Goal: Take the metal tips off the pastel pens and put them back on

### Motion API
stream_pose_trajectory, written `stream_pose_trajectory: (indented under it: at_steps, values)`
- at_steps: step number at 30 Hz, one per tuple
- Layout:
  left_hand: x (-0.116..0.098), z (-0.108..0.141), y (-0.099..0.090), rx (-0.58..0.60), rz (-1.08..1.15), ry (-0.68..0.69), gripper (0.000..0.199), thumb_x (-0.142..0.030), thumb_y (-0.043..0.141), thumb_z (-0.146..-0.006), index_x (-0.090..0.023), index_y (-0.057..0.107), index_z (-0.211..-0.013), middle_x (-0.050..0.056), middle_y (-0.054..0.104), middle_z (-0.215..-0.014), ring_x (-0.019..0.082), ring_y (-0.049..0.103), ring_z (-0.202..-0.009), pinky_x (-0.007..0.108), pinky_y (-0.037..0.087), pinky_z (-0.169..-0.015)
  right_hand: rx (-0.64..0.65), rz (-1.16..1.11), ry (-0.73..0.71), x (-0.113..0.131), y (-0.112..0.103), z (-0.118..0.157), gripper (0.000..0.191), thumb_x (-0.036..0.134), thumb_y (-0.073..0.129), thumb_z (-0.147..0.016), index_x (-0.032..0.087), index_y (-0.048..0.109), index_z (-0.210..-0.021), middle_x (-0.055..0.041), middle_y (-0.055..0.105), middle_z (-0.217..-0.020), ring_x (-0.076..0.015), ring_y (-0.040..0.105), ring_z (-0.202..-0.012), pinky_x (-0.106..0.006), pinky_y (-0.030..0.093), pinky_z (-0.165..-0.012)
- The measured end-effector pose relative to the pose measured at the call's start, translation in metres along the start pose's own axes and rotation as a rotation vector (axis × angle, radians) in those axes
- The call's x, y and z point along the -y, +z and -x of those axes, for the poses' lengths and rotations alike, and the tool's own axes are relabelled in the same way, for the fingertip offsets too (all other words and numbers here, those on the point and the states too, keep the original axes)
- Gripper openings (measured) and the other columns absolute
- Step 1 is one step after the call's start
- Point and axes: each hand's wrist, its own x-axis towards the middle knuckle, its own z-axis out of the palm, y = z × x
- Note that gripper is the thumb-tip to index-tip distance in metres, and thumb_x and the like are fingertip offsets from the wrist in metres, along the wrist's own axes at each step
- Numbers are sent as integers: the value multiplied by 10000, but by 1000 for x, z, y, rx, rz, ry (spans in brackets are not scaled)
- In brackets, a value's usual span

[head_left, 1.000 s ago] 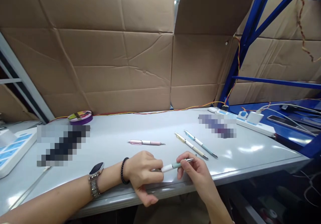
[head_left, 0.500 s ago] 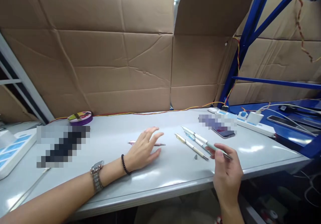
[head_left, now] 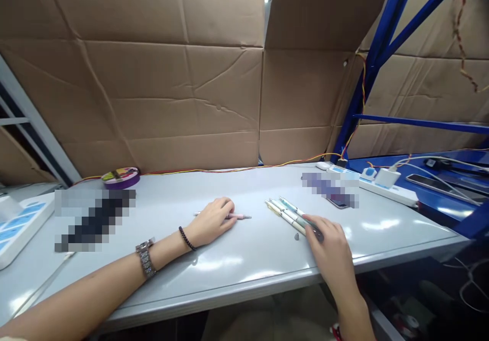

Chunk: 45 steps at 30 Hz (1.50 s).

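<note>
Pink pen (head_left: pixel 241 216): on the table (head_left: pixel 168 198), beneath the left hand (head_left: pixel 212 222); long axis left to right, both ends exposed.
Left hand: fingers partly curled over the barrel, thumb on the near side; firmness of grip cannot be told.
Right hand: well apart, to the pink pen's right (head_left: pixel 332 241); fingers bent over the green pen (head_left: pixel 282 210); closure cannot be confirmed.
Pen group: green pen between cream pen (head_left: pixel 284 218) and blue pen (head_left: pixel 291 206), axes diagonal, near ends toward the right hand.
Nearer hand to pink pen: left.
</note>
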Motion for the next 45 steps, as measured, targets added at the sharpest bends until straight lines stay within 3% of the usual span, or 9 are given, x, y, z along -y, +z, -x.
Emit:
stream_pose_trajectory:
  at_steps: [5, 11, 14, 17, 20, 26, 33, 37, 45]
  values:
    - [-4, -3, -2, -7, 55, 64, 278, -406, 346, -954, -177, 467, -853, 51, 525, -947, 172, 511, -800, 278, 424, -716, -54, 20, -125, 4, -1, 3, 256, 357, 478, -864, 194, 645, -971, -75, 655, -903, -231, 516, -818, -377, 427, -759]
    - [-14, 3, 1, 48, 23, 211, 356, -408, 221, -986, -176, 462, -862, 30, 577, -792, 153, 536, -674, 239, 373, -582, 176, 73, -118, 20, -6, 10, 152, 303, 519, -840, 227, 635, -776, -35, 653, -749, -232, 546, -718, -381, 412, -671]
    - [-22, 7, 2, 33, -33, 346, 399, -394, 169, -995, -172, 462, -838, 26, 590, -731, 145, 534, -622, 235, 348, -546, 240, -77, -50, 37, -9, 15, 137, 286, 516, -843, 232, 624, -781, -21, 653, -769, -197, 572, -680, -330, 447, -637]
    - [-28, 10, 2, 16, -69, 424, 428, -377, 131, -999, -170, 463, -826, 24, 593, -701, 137, 530, -593, 230, 337, -523, 220, -313, 2, 52, -12, 20, 129, 318, 538, -839, 235, 632, -811, -13, 668, -818, -166, 597, -684, -260, 479, -596]
    - [-28, 10, 1, 9, -35, 418, 420, -381, 123, -1000, -170, 456, -854, 23, 613, -734, 131, 541, -596, 225, 348, -521, 199, -425, 32, 60, -11, 22, 128, 325, 568, -823, 233, 651, -858, -20, 680, -861, -164, 613, -695, -240, 497, -594]
    - [-28, 10, 0, -4, -24, 413, 379, -342, 126, -1001, -173, 445, -886, 23, 625, -743, 137, 561, -598, 231, 358, -518, 285, -511, 14, 62, -6, 22, 116, 271, 566, -823, 230, 665, -867, -36, 679, -883, -169, 616, -726, -247, 518, -638]
    - [-28, 13, -2, 53, -15, 443, 186, -244, 264, -955, -183, 401, -1064, 25, 642, -850, 149, 598, -664, 231, 375, -542, 282, -512, -44, 73, 5, 22, 124, 228, 540, -834, 224, 663, -854, -23, 678, -843, -157, 613, -730, -240, 512, -638]
    - [-26, 13, -2, 89, -2, 435, 184, -316, 296, -960, -191, 403, -1042, 32, 640, -883, 155, 604, -681, 230, 383, -552, 280, -516, -42, 75, 9, 22, 124, 224, 544, -833, 219, 661, -872, -21, 680, -849, -153, 621, -738, -238, 513, -642]
    - [-27, 12, -3, 139, -161, 440, 242, -291, 249, -982, -191, 469, -994, 21, 643, -860, 145, 580, -588, 239, 362, -501, 370, -506, -88, 68, 11, 20, 92, 188, 559, -825, 209, 648, -836, -21, 664, -799, -167, 611, -737, -260, 490, -650]
